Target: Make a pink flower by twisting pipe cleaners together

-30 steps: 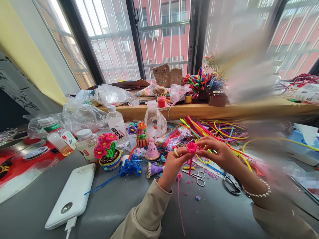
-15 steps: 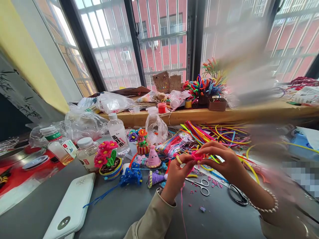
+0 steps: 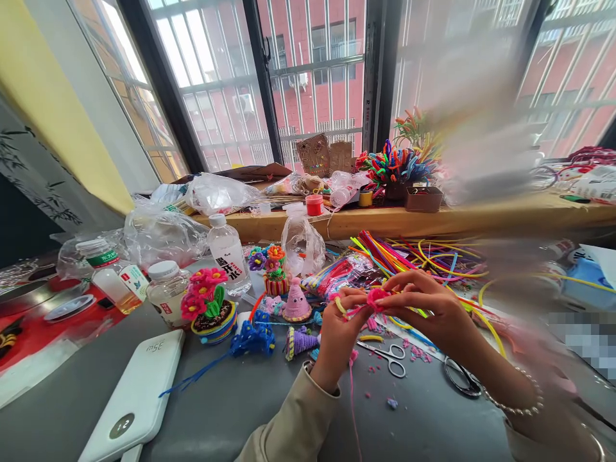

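Note:
Between both hands, above the grey table (image 3: 414,417), is a small fuzzy pink piece (image 3: 376,297), rolled round like a curl of pipe cleaner. My left hand (image 3: 341,327), with a yellow band round a finger, pinches it from the left. From the right, the fingertips of my right hand (image 3: 428,303) close on the same piece; a bead bracelet circles that wrist. A thin pink strand (image 3: 353,398) hangs below my left hand. Silver scissors (image 3: 389,354) lie just under the hands among pink fluff scraps. A pink cone figure with eyes (image 3: 297,303) stands left of them.
Left stand a potted pink flower (image 3: 212,308), bottles (image 3: 228,255) and a white power bank (image 3: 135,385). Blue fuzzy flowers (image 3: 253,337) and a purple cone (image 3: 301,342) lie nearer. Coloured pipe cleaners (image 3: 409,253) spread behind the hands. Black-handled scissors (image 3: 462,377) lie right. A blurred patch covers the far right.
The pink piece has turned between my fingers and now shows a rounder, curled face. Both hands stay in nearly the same place. The view has shifted slightly.

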`<state>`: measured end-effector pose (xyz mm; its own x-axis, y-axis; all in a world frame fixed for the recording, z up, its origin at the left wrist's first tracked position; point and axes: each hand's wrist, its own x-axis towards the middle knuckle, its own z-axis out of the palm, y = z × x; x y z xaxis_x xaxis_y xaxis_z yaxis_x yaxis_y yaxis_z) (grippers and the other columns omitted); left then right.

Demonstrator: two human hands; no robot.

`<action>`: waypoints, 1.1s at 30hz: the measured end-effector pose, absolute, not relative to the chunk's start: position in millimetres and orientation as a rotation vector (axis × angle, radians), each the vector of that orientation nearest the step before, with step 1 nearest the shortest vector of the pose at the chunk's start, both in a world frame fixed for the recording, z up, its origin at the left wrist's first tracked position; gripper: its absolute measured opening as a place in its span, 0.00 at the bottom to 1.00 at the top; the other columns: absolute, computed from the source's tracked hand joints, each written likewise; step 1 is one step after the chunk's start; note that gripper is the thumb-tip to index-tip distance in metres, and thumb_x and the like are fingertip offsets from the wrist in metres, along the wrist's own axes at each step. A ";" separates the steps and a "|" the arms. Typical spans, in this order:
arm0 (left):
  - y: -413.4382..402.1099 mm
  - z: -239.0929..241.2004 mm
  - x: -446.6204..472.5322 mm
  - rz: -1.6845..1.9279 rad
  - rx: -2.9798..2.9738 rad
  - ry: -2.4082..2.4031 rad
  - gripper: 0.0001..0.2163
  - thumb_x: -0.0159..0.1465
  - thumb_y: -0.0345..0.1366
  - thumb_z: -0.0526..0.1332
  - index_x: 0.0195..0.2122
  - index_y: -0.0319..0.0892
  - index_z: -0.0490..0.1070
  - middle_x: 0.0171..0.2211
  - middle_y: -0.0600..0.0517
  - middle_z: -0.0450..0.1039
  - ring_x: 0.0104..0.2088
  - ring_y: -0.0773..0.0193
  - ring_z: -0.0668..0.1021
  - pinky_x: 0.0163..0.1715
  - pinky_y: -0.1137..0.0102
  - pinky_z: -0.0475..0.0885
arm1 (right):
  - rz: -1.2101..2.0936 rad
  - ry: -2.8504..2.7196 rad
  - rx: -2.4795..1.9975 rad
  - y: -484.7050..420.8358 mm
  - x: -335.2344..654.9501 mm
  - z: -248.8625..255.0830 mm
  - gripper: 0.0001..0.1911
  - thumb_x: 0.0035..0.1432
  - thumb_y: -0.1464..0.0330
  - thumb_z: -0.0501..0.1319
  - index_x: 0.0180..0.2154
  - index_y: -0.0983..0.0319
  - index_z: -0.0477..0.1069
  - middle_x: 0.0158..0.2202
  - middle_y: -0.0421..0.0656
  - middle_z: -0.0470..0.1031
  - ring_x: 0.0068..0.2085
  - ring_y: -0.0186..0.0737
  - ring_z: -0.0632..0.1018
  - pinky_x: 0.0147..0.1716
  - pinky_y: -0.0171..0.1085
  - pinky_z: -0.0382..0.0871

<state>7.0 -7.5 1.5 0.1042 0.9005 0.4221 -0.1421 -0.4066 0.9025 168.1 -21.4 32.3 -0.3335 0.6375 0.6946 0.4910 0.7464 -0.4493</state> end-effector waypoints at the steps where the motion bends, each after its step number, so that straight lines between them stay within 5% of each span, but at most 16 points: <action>1: -6.9 1.0 6.9 1.485 1.474 0.794 0.06 0.50 0.36 0.62 0.27 0.40 0.75 0.29 0.49 0.69 0.33 0.64 0.70 0.36 0.69 0.64 | 0.221 -1.991 -0.871 -21.1 168.5 32.2 0.11 0.50 0.66 0.59 0.38 0.53 0.71 0.37 0.42 0.68 0.37 0.37 0.70 0.34 0.36 0.67; 9: -4.2 -2.0 7.5 1.405 1.416 0.715 0.07 0.50 0.38 0.61 0.27 0.41 0.76 0.25 0.51 0.66 0.29 0.67 0.68 0.34 0.70 0.64 | 0.501 -1.986 -0.997 -8.0 170.4 18.5 0.12 0.52 0.62 0.56 0.37 0.59 0.72 0.37 0.44 0.70 0.39 0.38 0.71 0.40 0.36 0.64; 17: -5.2 -1.3 7.6 1.306 1.301 0.691 0.09 0.50 0.39 0.61 0.29 0.41 0.75 0.28 0.50 0.73 0.32 0.65 0.72 0.38 0.69 0.64 | 0.911 -2.049 -0.922 -8.7 164.3 17.1 0.12 0.51 0.62 0.57 0.29 0.63 0.72 0.30 0.43 0.71 0.33 0.35 0.71 0.34 0.34 0.64; 25: -5.7 0.0 8.7 1.334 1.466 0.798 0.08 0.47 0.38 0.63 0.25 0.39 0.74 0.27 0.49 0.71 0.31 0.65 0.71 0.34 0.70 0.65 | 0.824 -1.870 -1.024 -10.2 157.7 11.0 0.13 0.49 0.61 0.58 0.23 0.64 0.67 0.24 0.40 0.67 0.28 0.33 0.68 0.28 0.33 0.62; 33: -9.3 2.0 9.1 1.493 1.679 0.783 0.04 0.48 0.34 0.63 0.24 0.40 0.74 0.26 0.50 0.69 0.31 0.64 0.71 0.35 0.69 0.65 | 0.745 -1.909 -1.020 -12.8 154.5 8.5 0.13 0.50 0.60 0.57 0.27 0.63 0.72 0.27 0.41 0.69 0.31 0.36 0.70 0.30 0.34 0.62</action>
<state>9.1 -9.3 2.0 0.1345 0.8335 0.5359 -0.0335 -0.5367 0.8431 154.5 -12.8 8.5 -0.3287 0.8613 0.3873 0.3715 0.4950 -0.7855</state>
